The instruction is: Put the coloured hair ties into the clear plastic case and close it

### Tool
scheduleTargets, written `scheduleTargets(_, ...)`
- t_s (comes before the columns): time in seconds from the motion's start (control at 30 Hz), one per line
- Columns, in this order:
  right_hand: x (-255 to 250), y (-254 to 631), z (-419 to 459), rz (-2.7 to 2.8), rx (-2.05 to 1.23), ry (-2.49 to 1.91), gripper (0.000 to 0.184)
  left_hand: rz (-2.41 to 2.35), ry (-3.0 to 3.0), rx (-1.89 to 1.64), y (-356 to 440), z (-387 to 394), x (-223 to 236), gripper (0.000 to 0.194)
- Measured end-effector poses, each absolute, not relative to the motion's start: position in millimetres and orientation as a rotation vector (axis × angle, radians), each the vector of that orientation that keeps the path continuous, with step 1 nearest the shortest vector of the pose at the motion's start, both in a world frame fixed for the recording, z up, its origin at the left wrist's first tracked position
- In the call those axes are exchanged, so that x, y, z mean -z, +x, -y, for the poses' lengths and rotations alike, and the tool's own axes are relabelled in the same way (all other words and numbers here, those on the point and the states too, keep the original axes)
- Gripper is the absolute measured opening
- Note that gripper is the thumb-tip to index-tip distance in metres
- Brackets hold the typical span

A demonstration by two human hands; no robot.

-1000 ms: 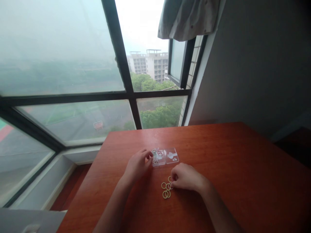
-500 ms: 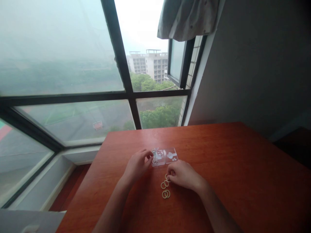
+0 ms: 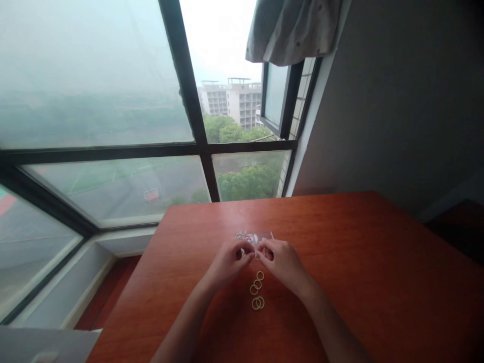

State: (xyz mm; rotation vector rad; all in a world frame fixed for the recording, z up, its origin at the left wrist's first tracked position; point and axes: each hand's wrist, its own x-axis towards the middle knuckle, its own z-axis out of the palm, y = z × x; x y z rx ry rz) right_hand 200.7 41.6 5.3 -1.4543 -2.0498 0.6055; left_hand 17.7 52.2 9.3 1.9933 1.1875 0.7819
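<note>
A clear plastic box (image 3: 269,235) lies open on the table, with small ring-like pieces in its left part. Both of my hands cover its near side. My left hand (image 3: 231,259) has thumb and fingertips pinched together at the box's front. Facing it, almost touching, my right hand (image 3: 282,259) is also closed in a pinch. Whatever sits between the fingertips is too small to make out. Just below the hands lie several pale yellow rings (image 3: 253,290), some overlapping, in a short column.
The reddish-brown wooden table (image 3: 340,242) reaches to a dark-framed window (image 3: 204,147). A grey wall (image 3: 378,111) rises on the right, and a curtain (image 3: 293,33) hangs at the top. The table's left edge drops to a floor (image 3: 109,292).
My right hand has moved up from the rings to the box. My left hand has shifted right from the box's left side, and the two sets of fingertips now meet.
</note>
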Motion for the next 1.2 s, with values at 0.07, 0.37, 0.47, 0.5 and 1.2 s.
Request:
scheduleTargets(0.07,-4.8,200.5,-41.1,2.043,-0.605,-1.45,0.006,-1.195,1.991,-0.781,17.9,-52.1,-9.1,0.013)
scheduleTargets(0.37,-5.5,206.6,-43.3,2.098,-0.662,-1.536,0.01,-1.421,2.125,-0.697,-6.1,-60.2,-12.8,0.01)
scheduleTargets(0.47,-4.7,208.9,-42.2,2.162,-0.715,-1.574,0.009,-1.486,2.154,-0.642,-12.8,-61.3,-13.7,0.011)
scheduleTargets(0.5,-4.2,209.3,-41.4,2.189,-0.727,-1.583,0.009,-1.498,2.164,-0.628,-13.5,-61.0,-13.8,0.012)
scheduleTargets(1.2,0.2,204.5,-38.1,2.376,-0.72,-1.561,0.013,-1.479,2.2,-0.688,-11.8,-61.4,-12.3,0.012)
